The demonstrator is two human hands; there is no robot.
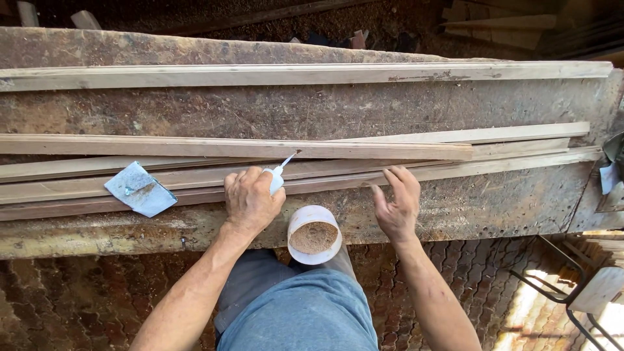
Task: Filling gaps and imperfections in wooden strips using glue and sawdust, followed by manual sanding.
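Against the long top strip (260,149) of the wood pile, the left hand (250,200) has its fingers (244,181) wrapped tight around a small white glue bottle (277,177), whose thin nozzle touches that strip's near edge at a dark spot. Just right of the bottle, the right hand (398,207) rests open, fingers (395,182) spread and lightly curled over the lower strips, holding nothing. Below the strip, at the near edge of the counter (494,201), stands a white cup of sawdust (314,234), partly overhanging; a nudge from either wrist could likely tip it off. Squeezing too hard might run glue down onto the strips beneath. Left of the bottle a folded blue sandpaper sheet (140,188) lies on the strips. Beyond the strip the counter is bare up to another long board (305,73), leaving room.
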